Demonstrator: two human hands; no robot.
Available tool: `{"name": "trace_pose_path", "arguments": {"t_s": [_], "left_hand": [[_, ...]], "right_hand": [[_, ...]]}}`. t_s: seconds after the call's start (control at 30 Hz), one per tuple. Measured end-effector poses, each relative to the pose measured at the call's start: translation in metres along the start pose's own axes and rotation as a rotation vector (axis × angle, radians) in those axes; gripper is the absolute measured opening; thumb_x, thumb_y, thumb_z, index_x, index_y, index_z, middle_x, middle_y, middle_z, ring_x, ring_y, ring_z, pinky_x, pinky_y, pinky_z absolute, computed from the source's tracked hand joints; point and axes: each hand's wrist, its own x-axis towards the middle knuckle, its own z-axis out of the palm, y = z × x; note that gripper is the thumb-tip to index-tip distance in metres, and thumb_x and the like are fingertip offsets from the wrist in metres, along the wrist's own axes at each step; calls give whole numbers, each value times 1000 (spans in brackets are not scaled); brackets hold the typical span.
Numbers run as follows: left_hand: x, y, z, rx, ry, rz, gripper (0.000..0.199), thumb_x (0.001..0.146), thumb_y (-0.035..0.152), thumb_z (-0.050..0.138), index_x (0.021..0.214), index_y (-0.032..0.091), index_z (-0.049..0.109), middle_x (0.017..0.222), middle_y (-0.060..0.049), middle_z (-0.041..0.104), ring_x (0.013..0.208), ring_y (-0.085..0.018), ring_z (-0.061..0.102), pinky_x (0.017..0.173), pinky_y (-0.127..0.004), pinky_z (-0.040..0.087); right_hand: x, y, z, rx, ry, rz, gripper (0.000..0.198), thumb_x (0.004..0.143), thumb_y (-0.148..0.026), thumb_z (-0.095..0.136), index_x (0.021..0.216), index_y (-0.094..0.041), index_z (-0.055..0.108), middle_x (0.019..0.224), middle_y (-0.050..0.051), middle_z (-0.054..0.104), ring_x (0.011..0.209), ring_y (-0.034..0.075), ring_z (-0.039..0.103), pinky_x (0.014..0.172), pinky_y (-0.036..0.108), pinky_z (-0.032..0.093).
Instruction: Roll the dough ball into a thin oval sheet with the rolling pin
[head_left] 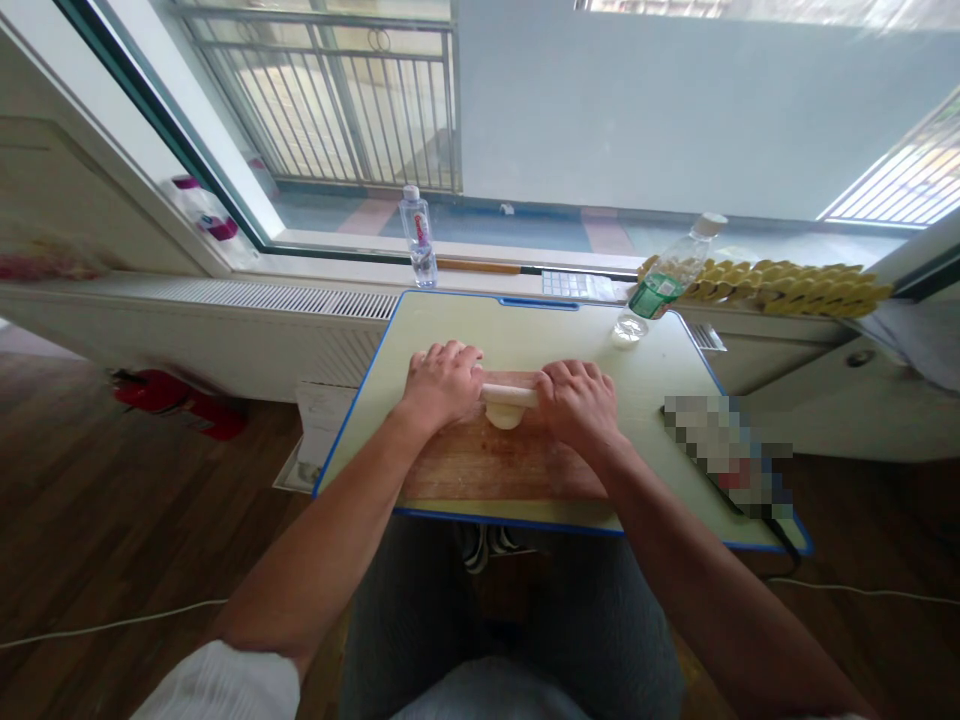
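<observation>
left hand: from my remote seat i see the left hand (444, 385) with its fingers curled over one end of the rolling pin (510, 395), grasping it.
right hand: the right hand (577, 400) grasps the other end in the same way; i can't tell how hard either one presses.
rolling pin: it lies crosswise between the two hands, its bare middle over the dough.
dough: a pale piece of dough (505, 416) sits on the board, its rounded near edge showing below the pin; the far side is hidden from me.
board: the wooden board (502, 470) lies flat on the table (465, 325), by the near edge.
pressure risk: if one hand bore down more than the other, i judge the dough would come out thicker on one side.
sticking risk: i can't make out any flour, so moist dough might cling to the pin and tear.
board risk: a hard shove could slide the board, as i see nothing bracing it.
bottle risk: the green-labelled bottle (660, 290) stands beyond the right hand; a long forward push might knock it over.
</observation>
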Motion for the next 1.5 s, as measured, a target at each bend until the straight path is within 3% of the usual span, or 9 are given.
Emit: {"name": "trace_pose_path", "arguments": {"t_s": [0.2,0.37,0.5,0.77,1.07,1.13,1.33,1.4,1.5], "left_hand": [[9,-11,11,-87,-132,-11,45,111,35,38,143,30,69,159,-7,64,143,-29,58,122,-51,39],[-40,0,4,-106,-6,17,46,113,38,37,143,27,70,158,-7,65,146,-29,56,126,-53,34],[-61,7,3,-79,59,40,47,113,42,39,145,28,71,161,-8,63,150,-33,52,127,-58,32],[7,-1,8,-83,-18,-36,46,109,37,42,145,29,70,160,-9,63,143,-32,57,124,-59,35],[-69,9,5,-75,77,26,48,113,44,38,150,30,67,161,-7,62,151,-31,50,127,-56,31],[-59,8,6,-66,87,5,49,112,43,39,151,30,65,160,-8,63,150,-32,50,127,-57,31],[15,-2,8,-64,-6,-46,47,109,41,42,146,31,70,160,-11,62,144,-34,56,122,-62,36],[18,-3,8,-64,-19,-45,47,108,41,43,145,32,70,159,-10,63,143,-34,57,123,-61,36],[-7,1,7,-57,27,-19,46,110,40,42,144,30,71,159,-10,64,146,-33,55,125,-59,33]], "right_hand": [[20,-4,-6,10,6,18,41,110,-43,47,127,-22,77,134,14,75,122,34,59,97,43,38],[-21,-4,-2,58,71,-47,42,113,-45,43,120,-24,79,132,10,77,123,32,58,103,44,36],[-46,-1,5,96,141,-62,45,114,-49,41,130,-26,76,143,8,73,134,31,53,111,44,33],[25,0,6,107,41,118,50,109,-51,46,139,-22,74,145,13,72,130,36,57,106,48,38],[-62,1,11,109,171,-33,51,114,-50,40,144,-22,70,148,12,70,140,33,51,115,47,33],[-50,1,13,106,169,-12,50,114,-50,40,143,-23,71,149,11,70,140,33,51,116,48,33],[27,2,8,121,52,117,51,110,-50,45,142,-20,72,149,15,69,135,37,55,111,51,38],[26,0,5,105,18,129,51,110,-49,45,143,-19,71,150,16,69,135,37,56,110,51,39],[-6,-2,4,79,20,83,49,112,-45,43,142,-19,71,147,14,71,135,36,57,112,50,39]]}}
